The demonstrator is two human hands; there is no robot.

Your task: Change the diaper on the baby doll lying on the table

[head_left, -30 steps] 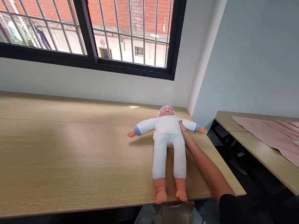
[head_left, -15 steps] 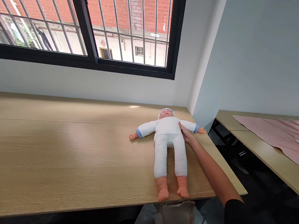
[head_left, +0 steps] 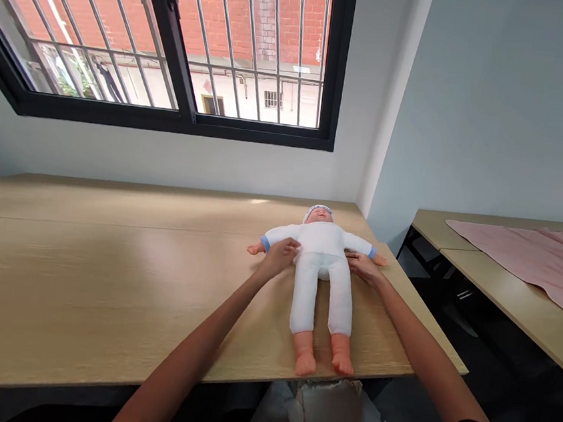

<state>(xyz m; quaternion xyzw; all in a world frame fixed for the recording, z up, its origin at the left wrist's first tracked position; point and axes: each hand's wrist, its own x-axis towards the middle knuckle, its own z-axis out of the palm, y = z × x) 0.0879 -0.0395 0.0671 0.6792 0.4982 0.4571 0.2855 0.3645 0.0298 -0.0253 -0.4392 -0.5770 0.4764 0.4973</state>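
A baby doll [head_left: 321, 239] lies on its back near the right end of the wooden table [head_left: 117, 288]. It wears a white long-sleeved top with blue cuffs, white trousers [head_left: 304, 294] and a white patterned cap [head_left: 318, 209]. Its arms are spread and its bare feet point towards me. My left hand [head_left: 281, 256] is at the doll's waist on the left, its fingers pinched at the edge of the top. On the other side, my right hand [head_left: 363, 266] rests beside the waist under the doll's arm, its fingers stretched out and touching the doll's side.
Below the table's front edge stands a torn cardboard box [head_left: 327, 417] with plastic around it. A second table [head_left: 509, 295] with a pink cloth [head_left: 533, 254] is on the right, across a gap. Behind the table are a wall and a barred window [head_left: 250, 130].
My left hand has come into view and reached the doll's left-hand side. My right hand has moved down slightly from the chest to the waist. The doll lies in much the same pose.
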